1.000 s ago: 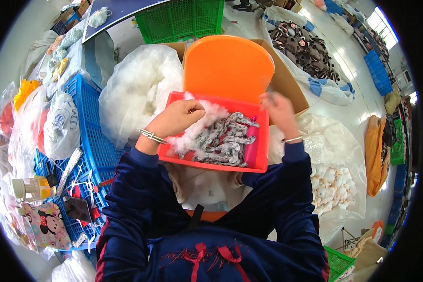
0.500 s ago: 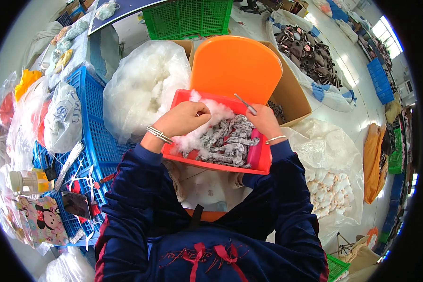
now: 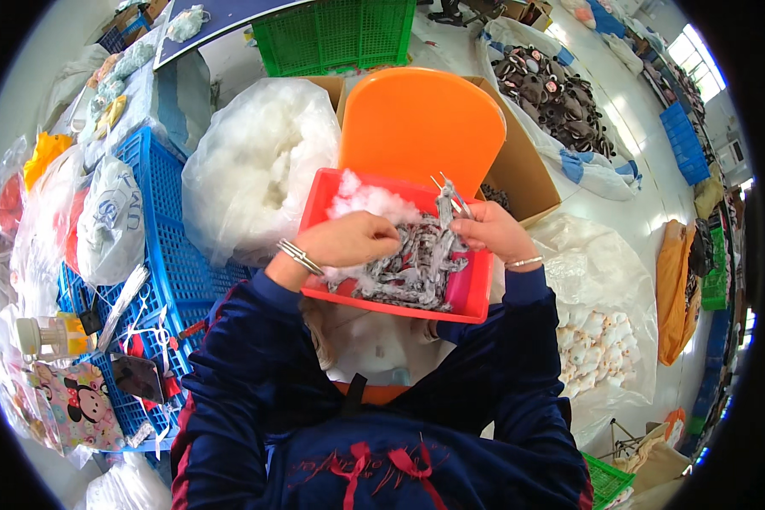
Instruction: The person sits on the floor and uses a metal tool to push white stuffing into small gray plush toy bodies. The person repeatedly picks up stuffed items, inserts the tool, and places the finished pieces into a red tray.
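Note:
A shallow red tray [image 3: 314, 204] in front of me holds a heap of small grey-and-white fabric pieces [image 3: 408, 280] and a tuft of white stuffing [image 3: 370, 202]. My right hand [image 3: 495, 231] is closed on slim metal tweezers [image 3: 459, 201], whose two prongs point up and left. One limp grey fabric piece [image 3: 444, 208] stands up from the heap beside the tweezers, at my right fingertips. Over the tray's middle, my left hand [image 3: 357, 238] has its fingers pinched together; what they hold, if anything, is hidden.
An orange chair [image 3: 425, 119] stands behind the tray, before a cardboard box [image 3: 535, 183]. To its left is a clear bag of stuffing [image 3: 263, 161], then blue crates [image 3: 166, 212]. White pieces lie on plastic [image 3: 599, 348] at right; dark plush parts fill a sack [image 3: 552, 93].
My left hand has moved right and down over the heap. My right hand has lowered and turned slightly; a grey fabric piece is now raised at its fingers, and both tweezer prongs show.

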Demonstrator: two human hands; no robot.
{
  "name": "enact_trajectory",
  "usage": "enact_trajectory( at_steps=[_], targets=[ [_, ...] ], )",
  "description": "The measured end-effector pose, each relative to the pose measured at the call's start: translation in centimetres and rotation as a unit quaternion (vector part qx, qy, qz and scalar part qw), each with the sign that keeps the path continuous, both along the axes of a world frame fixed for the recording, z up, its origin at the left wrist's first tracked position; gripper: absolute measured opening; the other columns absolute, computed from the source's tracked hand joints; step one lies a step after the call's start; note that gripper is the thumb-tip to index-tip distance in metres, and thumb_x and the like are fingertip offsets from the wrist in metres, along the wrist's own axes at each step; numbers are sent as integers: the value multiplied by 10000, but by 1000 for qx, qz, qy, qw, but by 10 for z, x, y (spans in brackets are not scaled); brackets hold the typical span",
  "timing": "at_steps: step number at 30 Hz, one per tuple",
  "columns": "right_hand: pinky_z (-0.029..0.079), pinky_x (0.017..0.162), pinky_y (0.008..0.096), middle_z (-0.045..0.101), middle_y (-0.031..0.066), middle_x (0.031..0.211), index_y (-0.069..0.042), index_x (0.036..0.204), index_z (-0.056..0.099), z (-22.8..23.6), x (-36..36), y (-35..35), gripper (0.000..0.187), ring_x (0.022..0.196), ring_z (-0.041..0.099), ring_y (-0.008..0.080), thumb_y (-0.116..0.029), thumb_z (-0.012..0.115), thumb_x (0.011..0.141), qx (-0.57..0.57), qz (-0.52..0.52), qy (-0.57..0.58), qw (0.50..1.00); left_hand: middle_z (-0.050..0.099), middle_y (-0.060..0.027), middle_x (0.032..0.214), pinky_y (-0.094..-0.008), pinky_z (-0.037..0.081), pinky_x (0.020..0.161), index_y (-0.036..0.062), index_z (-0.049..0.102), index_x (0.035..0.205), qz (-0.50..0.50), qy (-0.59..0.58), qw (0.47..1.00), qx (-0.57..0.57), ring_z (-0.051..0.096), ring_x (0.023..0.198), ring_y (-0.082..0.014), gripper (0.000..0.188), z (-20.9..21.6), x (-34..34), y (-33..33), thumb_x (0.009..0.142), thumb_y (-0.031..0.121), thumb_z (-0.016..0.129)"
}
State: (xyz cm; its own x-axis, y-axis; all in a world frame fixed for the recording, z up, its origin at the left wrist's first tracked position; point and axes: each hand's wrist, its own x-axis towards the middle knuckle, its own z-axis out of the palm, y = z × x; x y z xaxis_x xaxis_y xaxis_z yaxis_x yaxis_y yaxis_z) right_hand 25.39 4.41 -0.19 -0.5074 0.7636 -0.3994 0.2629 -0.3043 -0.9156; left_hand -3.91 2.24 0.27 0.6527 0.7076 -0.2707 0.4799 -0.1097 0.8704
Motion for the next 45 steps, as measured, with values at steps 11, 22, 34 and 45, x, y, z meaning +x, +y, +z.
enact_trajectory(
  at_steps=[11,22,34,45],
  targets=[
    [310,486,178,503,-60,648,-30,878,635,12,-39,-16,160,533,419,16,-180,679,909,-1,-62,107,992,617,-5,716,-274,461,631,-3,656,905,86,-139,979,-124,557,659,-101,239,-15,36,-13,911,236,655],
    [313,483,180,515,-50,664,-31,866,632,6,-44,-19,167,530,415,16,-184,641,933,29,-100,111,988,684,-27,837,-246,473,645,-6,672,1057,93,-159,975,-128,608,729,-91,308,-6,38,-10,900,259,682],
    [400,625,204,539,-32,819,-17,1003,546,17,-35,-28,129,714,470,25,-138,572,967,198,-20,16,980,715,-105,930,-229,536,685,-34,659,1041,306,-278,901,-135,705,820,-165,226,19,15,0,930,155,604],
    [394,605,211,541,-23,781,-3,943,571,19,-41,-28,113,685,469,27,-108,613,939,240,-43,1,970,708,-111,928,-250,544,671,-32,619,1044,335,-308,883,-113,704,825,-161,201,27,10,-4,942,135,576]
  ],
)
